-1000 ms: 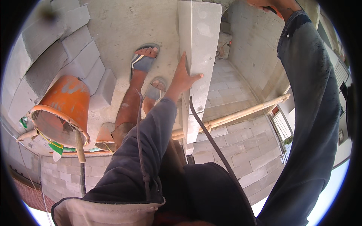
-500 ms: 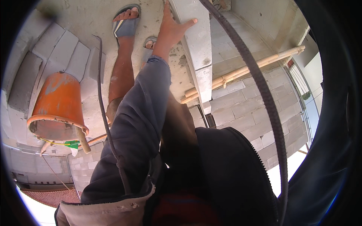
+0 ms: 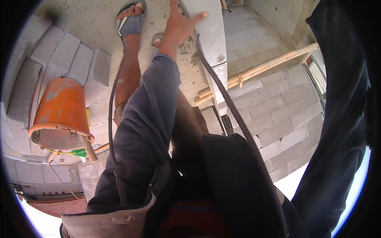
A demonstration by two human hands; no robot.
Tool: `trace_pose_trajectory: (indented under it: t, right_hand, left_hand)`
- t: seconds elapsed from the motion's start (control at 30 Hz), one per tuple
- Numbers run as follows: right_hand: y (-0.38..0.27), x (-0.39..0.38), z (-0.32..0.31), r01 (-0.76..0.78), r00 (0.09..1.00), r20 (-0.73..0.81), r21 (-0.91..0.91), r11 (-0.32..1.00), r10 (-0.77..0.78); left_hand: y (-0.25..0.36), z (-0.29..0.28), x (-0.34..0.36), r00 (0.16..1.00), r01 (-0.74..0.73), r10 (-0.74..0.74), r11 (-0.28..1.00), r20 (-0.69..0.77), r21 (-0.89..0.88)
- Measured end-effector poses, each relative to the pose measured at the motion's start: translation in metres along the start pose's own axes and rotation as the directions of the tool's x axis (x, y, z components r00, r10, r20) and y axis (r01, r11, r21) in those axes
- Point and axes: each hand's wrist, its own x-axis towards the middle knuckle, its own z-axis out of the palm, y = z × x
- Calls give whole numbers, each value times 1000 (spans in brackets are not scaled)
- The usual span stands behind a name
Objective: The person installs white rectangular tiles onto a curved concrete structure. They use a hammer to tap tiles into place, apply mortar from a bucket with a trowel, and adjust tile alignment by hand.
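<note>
My left hand (image 3: 180,29) lies against the left edge of a pale grey block wall (image 3: 210,43), at the top of the view. Its thumb points right, over the wall's flat top, and its fingers stretch away along the edge. The hand is open, with nothing held in it. Of my right arm only the dark sleeve (image 3: 341,103) shows, raised along the right side; that hand is out of view. A dark braided cord (image 3: 234,107) hangs across the wall, and a second cord (image 3: 111,123) hangs by my left leg.
An orange bucket (image 3: 63,105) with a wooden handle (image 3: 89,148) sticking out stands left, beside stacked grey blocks (image 3: 67,55). My sandalled foot (image 3: 131,22) is on the concrete floor (image 3: 89,20). Bamboo poles (image 3: 266,71) cross beyond the wall, near another block wall (image 3: 278,107).
My right sleeve has swung up along the right side. The hanging cords have shifted, the right one leftward over the wall. My left hand stays on the wall's edge.
</note>
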Motion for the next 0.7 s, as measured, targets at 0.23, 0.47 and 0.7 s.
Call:
trace_pose_trajectory:
  t: [0.23,0.47,0.7]
  right_hand:
    - [165,-83,29,-353,935,101,339,872,339]
    - [285,-194,118,-679,714,312,90,728,627]
    - [309,-192,136,-689,699,301,43,723,649]
  left_hand:
    - [-8,-4,3,1000,8,-9,998,-19,-60]
    - [19,6,-7,994,108,-108,994,-27,-1]
    - [31,11,-11,979,192,-192,981,70,13]
